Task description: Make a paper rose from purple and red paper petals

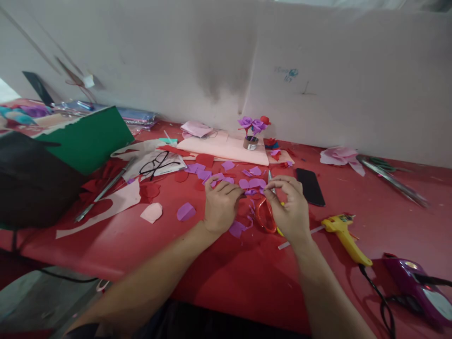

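Note:
My left hand (pixel 222 205) is closed in a pinch above the middle of the red table. Opposite it, my right hand (pixel 289 205) pinches with thumb and forefinger. A small purple petal piece (pixel 251 192) stretches between the fingertips of both hands; its exact shape is hard to make out. Behind and around the hands lie several loose purple petals (pixel 254 182). Scissors with red handles (pixel 265 216) rest between my hands, partly covered by the right one. Single purple (pixel 185 212) and pale pink (pixel 151 213) petals lie left of my left hand.
Purple flowers (pixel 251 124) stand in a small brown holder (pixel 250 143) at the back. To the right are a black phone (pixel 310 187), a yellow glue gun (pixel 348 239) and a purple corded device (pixel 416 287). Eyeglasses (pixel 155 165) and a green box (pixel 88 139) sit left.

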Available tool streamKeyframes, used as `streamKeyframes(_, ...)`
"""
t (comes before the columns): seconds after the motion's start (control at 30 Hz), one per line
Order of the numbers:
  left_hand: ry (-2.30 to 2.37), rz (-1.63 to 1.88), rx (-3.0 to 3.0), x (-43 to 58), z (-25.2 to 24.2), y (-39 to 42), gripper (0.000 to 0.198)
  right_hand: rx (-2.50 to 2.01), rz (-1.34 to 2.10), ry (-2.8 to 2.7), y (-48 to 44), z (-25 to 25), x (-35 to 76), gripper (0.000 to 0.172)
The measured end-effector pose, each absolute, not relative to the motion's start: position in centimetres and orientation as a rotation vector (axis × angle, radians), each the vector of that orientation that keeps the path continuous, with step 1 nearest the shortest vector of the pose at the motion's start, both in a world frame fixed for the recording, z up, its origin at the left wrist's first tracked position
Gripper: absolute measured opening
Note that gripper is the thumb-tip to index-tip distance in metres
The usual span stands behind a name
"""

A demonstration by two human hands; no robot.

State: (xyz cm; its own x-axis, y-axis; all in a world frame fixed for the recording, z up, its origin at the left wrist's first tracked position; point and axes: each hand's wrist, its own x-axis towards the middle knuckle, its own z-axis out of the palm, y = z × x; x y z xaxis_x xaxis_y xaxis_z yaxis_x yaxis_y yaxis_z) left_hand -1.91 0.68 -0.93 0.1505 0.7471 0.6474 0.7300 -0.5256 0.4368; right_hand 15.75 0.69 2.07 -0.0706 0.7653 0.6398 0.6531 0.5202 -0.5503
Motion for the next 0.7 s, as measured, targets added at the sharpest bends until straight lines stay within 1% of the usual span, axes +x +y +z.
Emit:
streamKeyframes(0.1, 1.517, 1.352, 2.381, -1.87, -0.93, 0.6, 0.02, -1.19, 0.121, -1.824, 0.44, 2.01, 15.68, 0.004)
streamKeyframes(0.27, 1.518, 1.323, 2.405, -1.86, -0.93, 0.53, 0.022, -1.191, 0.069, -1.93, 0.13, 1.8, 15.23, 0.007)
streamKeyframes(0.43, 1.529, 1.316, 2.44, -1.84, -1.08, 0.62, 0.02, -1.191, 0.128, -1.936, 0.33, 1.75, 15.52, 0.01)
streamKeyframes(0.7, 1.577, 1.291, 2.509, -1.75, -1.21, 0.58, 0.016, -1.205, 0.051, -2.003, 0.32, 1.7, 15.29, 0.008)
